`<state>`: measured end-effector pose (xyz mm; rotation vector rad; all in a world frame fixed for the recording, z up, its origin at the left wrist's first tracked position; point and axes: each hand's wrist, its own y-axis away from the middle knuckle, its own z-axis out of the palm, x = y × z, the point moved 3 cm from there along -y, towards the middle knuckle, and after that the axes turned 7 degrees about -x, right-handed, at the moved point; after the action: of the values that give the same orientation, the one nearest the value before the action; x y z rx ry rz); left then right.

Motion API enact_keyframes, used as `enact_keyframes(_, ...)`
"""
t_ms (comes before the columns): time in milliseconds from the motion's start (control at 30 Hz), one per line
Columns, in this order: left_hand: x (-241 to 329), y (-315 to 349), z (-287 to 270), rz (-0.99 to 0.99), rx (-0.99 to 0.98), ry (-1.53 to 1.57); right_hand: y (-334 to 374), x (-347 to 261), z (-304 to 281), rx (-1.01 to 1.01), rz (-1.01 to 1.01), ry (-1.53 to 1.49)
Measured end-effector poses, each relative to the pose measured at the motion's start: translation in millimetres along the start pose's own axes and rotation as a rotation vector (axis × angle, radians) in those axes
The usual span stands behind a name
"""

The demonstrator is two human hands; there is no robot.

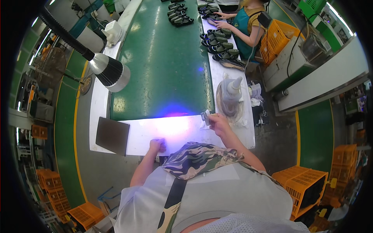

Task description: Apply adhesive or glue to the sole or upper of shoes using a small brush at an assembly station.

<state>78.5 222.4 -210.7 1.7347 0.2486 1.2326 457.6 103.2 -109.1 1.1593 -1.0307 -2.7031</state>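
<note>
Over the right part of the white tabletop (143, 134), my right hand (219, 123) is closed around a small grey, metal-looking piece (206, 117). A bit of white, perhaps tissue or cloth, shows beside that piece; its exact kind is unclear. Near the table's front edge, my left hand (157, 145) is curled closed, and whatever it may hold is hidden. Between the hands a bright white-violet patch of light glares on the tabletop. A clear squeeze bottle (232, 93) with a pointed white nozzle stands beyond my right hand.
A green conveyor belt (163, 73) stretches away, with several dark sandals (223, 47) along its right ledge, where a co-worker's hands (222, 21) rest. A lamp (110, 72) hangs at left above a dark flat board (112, 136). An orange crate (301, 186) stands at lower right.
</note>
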Motion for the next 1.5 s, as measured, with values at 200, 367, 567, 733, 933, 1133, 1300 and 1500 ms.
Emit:
enact_keyframes(200,5.0,0.7,2.2,-0.005,0.006,-0.006,0.2,-2.3,-0.9,-0.009,-0.001,-0.009)
enact_keyframes(367,4.3,1.8,2.9,0.002,0.011,-0.002,0.7,-0.6,-3.4,-0.028,0.016,0.003)
enact_keyframes(567,1.5,1.3,2.7,0.011,0.015,0.013,0.6,1.7,-3.6,-0.022,0.027,0.005)
enact_keyframes(733,-0.9,1.0,2.0,0.01,0.023,0.017,0.3,3.2,-4.6,-0.016,0.03,0.002)
enact_keyframes(933,-0.3,-1.6,3.0,0.013,0.036,0.024,-1.4,0.6,-6.3,-0.034,0.033,0.007)
enact_keyframes(1133,-3.1,-3.3,2.0,0.019,0.03,0.031,1.6,0.9,-6.3,-0.031,0.037,0.008)
enact_keyframes(1300,-4.3,-3.0,2.4,0.013,0.049,0.024,4.0,2.0,-5.0,-0.003,0.026,0.021)
enact_keyframes(1500,0.5,2.4,6.4,0.026,0.041,0.053,0.2,5.6,-9.4,-0.025,0.029,0.024)
